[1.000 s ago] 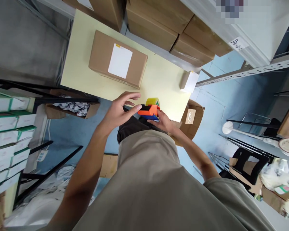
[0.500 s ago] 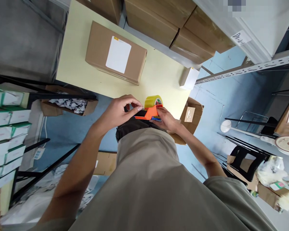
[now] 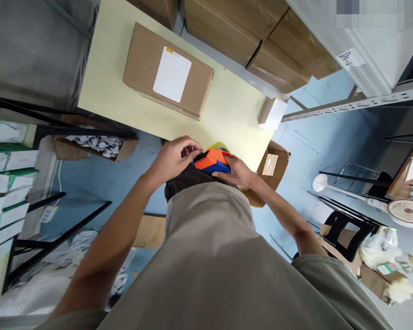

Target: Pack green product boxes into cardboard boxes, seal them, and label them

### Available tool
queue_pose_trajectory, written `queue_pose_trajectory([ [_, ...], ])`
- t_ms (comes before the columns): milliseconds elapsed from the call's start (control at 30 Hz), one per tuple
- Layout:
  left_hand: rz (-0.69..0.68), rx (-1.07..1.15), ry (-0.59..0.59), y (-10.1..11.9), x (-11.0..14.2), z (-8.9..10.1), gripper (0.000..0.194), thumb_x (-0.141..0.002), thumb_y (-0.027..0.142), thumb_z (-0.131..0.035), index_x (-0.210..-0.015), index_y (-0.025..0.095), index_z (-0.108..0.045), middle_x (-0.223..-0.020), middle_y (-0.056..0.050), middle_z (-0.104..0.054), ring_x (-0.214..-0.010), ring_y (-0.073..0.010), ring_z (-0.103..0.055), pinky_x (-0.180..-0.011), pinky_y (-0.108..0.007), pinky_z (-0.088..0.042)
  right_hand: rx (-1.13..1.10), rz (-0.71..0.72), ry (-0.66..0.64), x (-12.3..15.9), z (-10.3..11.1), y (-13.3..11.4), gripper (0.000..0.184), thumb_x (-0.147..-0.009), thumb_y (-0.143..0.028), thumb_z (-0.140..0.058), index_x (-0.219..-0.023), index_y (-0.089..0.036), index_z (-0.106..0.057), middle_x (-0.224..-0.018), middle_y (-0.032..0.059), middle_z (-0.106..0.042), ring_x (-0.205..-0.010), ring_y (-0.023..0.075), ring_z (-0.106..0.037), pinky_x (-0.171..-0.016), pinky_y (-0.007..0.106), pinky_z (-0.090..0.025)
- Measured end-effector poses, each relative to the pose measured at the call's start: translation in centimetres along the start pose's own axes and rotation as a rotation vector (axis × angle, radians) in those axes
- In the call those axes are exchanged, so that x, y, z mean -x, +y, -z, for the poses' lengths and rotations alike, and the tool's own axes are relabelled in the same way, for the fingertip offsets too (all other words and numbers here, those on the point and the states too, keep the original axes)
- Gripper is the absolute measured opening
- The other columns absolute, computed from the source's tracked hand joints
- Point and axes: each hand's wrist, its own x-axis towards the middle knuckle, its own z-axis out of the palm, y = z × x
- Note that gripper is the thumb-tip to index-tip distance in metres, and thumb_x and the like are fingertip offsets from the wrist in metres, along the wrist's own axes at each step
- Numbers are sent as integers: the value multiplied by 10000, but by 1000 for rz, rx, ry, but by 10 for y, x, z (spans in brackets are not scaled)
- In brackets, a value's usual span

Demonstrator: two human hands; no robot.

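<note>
A tape dispenser [image 3: 211,160], orange and blue with a roll of yellow tape [image 3: 222,145] behind it, is held close to my waist at the table's near edge. My right hand [image 3: 239,171] is closed around its right end. At the other end, thumb and fingertips of my left hand [image 3: 179,158] are pinched together beside the dispenser's dark tip. Whatever sits between those fingertips is too small to make out. On the table beyond lies a closed cardboard box [image 3: 196,87] with a white label [image 3: 172,74].
A small white box [image 3: 273,113] stands at the right end of the pale yellow table [image 3: 103,68]. Large cartons [image 3: 223,32] line its far side. An open carton [image 3: 273,165] is on the floor at right, another with crumpled paper [image 3: 103,144] at left.
The dispenser has been tilted, so more of its blue side shows and the yellow roll is mostly hidden. Both hands stay in nearly the same place.
</note>
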Motion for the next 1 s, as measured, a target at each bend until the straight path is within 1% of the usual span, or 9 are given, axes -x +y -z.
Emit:
queue_pose_trajectory([
  [133,56,65,11,-32,6,-15,354,-1026,579,-709,-1004,235,-785,-972,-67,-813,-843,-225,-721,-786,-339,-596,-101,-72,-156,7,9,12,531,-1045,-803,-677,-1021,-272,-693,-801,-11,-686,-670,212,-592,-690,388,-540],
  [233,139,115,108,-59,12,-17,389,-998,613,-729,-998,228,-782,-976,-73,-817,-859,-226,-720,-795,-333,-593,-28,-192,-283,19,22,26,466,-1039,-750,-721,-988,-286,-703,-735,-23,-662,-616,213,-583,-666,386,-522],
  [300,174,110,206,-79,14,-13,379,-985,603,-751,-998,226,-783,-919,-58,-790,-829,-215,-698,-787,-325,-581,106,-284,-303,27,28,38,425,-1048,-696,-737,-993,-276,-710,-762,1,-696,-654,240,-645,-713,397,-558],
  [400,182,105,323,-108,3,-8,333,-969,565,-781,-978,233,-775,-808,-22,-716,-737,-187,-637,-735,-309,-553,332,-318,-190,25,28,54,369,-1060,-582,-775,-1132,-223,-732,-964,91,-808,-922,332,-782,-961,460,-618],
  [467,180,121,381,-126,-14,-9,286,-966,525,-787,-972,240,-765,-823,-18,-717,-720,-175,-614,-710,-299,-544,454,-315,-76,12,22,62,395,-1056,-515,-802,-1236,-172,-729,-1135,168,-839,-1134,387,-790,-1169,522,-561],
  [533,180,132,445,-141,-36,-14,245,-982,486,-777,-981,243,-751,-900,-31,-754,-761,-174,-630,-721,-294,-553,529,-334,12,-8,13,69,433,-1070,-500,-789,-1286,-130,-723,-1199,219,-840,-1217,406,-774,-1282,560,-479],
  [667,198,137,637,-163,-73,-32,202,-1046,447,-728,-1014,249,-711,-1033,-59,-785,-893,-192,-692,-816,-312,-592,592,-348,150,-52,-5,81,475,-1134,-516,-683,-1345,-92,-711,-1189,247,-842,-1226,400,-764,-1326,588,-417],
  [800,202,154,838,-175,-86,-49,241,-1097,498,-691,-1051,261,-697,-1130,-82,-771,-993,-218,-719,-875,-339,-600,634,-315,242,-78,-23,93,482,-1166,-514,-618,-1395,-98,-703,-1191,227,-857,-1203,373,-778,-1330,576,-425],
  [1000,173,222,876,-182,-92,-52,370,-1090,644,-702,-1075,274,-704,-1169,-91,-750,-1067,-237,-733,-916,-347,-608,707,-320,338,-91,-39,105,485,-1191,-533,-546,-1357,-109,-714,-1161,205,-875,-1130,330,-817,-1286,543,-483],
])
